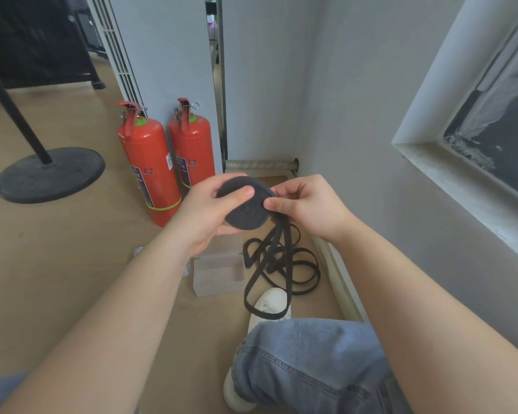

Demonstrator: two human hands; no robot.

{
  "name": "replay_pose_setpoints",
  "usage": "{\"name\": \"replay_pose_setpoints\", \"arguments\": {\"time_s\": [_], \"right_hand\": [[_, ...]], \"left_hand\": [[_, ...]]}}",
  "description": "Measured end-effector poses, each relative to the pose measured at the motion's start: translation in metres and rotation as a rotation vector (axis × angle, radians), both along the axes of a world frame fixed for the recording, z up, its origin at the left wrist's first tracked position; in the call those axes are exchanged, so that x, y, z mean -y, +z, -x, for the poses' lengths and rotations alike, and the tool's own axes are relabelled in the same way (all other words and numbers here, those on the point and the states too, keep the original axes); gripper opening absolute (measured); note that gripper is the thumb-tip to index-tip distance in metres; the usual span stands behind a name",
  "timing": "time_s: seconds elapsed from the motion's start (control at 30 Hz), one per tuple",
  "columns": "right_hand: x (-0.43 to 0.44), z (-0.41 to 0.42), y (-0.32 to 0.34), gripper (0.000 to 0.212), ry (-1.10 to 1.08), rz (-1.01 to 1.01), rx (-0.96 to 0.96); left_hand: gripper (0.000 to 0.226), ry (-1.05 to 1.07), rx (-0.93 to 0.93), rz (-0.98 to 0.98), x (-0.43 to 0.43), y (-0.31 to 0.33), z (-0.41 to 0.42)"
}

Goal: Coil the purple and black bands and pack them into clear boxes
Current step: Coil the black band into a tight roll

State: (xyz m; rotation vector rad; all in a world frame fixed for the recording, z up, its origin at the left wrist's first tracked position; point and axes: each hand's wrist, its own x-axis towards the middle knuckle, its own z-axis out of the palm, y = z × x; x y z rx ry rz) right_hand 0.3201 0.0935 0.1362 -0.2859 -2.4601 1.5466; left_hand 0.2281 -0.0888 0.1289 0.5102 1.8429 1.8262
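L hand (204,210) reaches in from bottom left, forearm bare. Its thumb lies across the top face of the black band coil (245,212) and its fingers curl beneath, so it grips the coil. R hand (308,204) comes from the right, thumb + forefinger pinching the band at the coil's right edge, other fingers curled behind. The coil is held in the air between both hands, above the floor (72,264).

The uncoiled rest of band (284,264) drops from the R pinch and lies in loose loops on the floor by the right wall's skirting (341,282). One loop crosses a white shoe (274,300).

The clear box (219,273) sits on the floor just below L wrist, beside the loops. Its far edge is hidden by the wrist; can't tell if lid is on. L fingers under the coil are mostly hidden. The denim knee (305,363) is cut off at the bottom. Two red fire extinguishers (144,156) stand at the wall corner beyond, w/ a round stand base (50,174) to their left.
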Motion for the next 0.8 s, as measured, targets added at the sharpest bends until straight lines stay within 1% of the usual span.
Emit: {"name": "replay_pose_setpoints", "arguments": {"time_s": [0.1, 0.17, 0.27, 0.33, 0.4, 0.5, 0.57, 0.6, 0.63, 0.7, 0.73, 0.8], "right_hand": [[0.0, -0.001, 0.005, 0.007, 0.023, -0.139, 0.032], [-0.002, -0.001, 0.009, 0.007, 0.038, -0.198, 0.054], [-0.002, -0.001, 0.01, 0.006, 0.044, -0.228, 0.055], [0.001, 0.0, 0.004, 0.014, 0.033, -0.147, 0.008], [0.005, 0.001, -0.005, 0.023, -0.01, 0.006, -0.089], [0.011, 0.002, -0.011, 0.021, -0.09, 0.275, -0.192], [0.014, 0.003, -0.014, 0.019, -0.098, 0.446, -0.191], [0.015, 0.004, -0.014, 0.019, -0.095, 0.486, -0.179], [0.015, 0.005, -0.015, 0.02, -0.094, 0.487, -0.168], [0.016, 0.006, -0.016, 0.02, -0.103, 0.415, -0.156], [0.016, 0.006, -0.015, 0.02, -0.114, 0.369, -0.15], [0.015, 0.005, -0.013, 0.019, -0.125, 0.295, -0.132]], "left_hand": [[0.02, -0.006, -0.06, 0.101, 0.001, 0.001, 0.004], [0.017, -0.049, -0.105, 0.147, 0.002, 0.001, 0.006], [0.011, -0.073, -0.104, 0.111, -0.001, 0.0, 0.001], [0.01, -0.045, -0.04, 0.047, -0.004, -0.002, -0.002], [0.018, -0.006, 0.062, -0.026, -0.006, -0.004, -0.004], [0.027, 0.03, 0.234, -0.136, -0.008, -0.003, -0.005], [0.027, 0.024, 0.309, -0.181, -0.009, -0.002, -0.007], [0.026, 0.028, 0.341, -0.194, -0.009, -0.003, -0.008], [0.024, 0.04, 0.37, -0.205, -0.01, -0.004, -0.009], [0.023, 0.055, 0.389, -0.193, -0.01, -0.007, -0.01], [0.023, 0.057, 0.357, -0.16, -0.01, -0.008, -0.01], [0.023, 0.047, 0.194, -0.05, -0.009, -0.009, -0.007]]}}
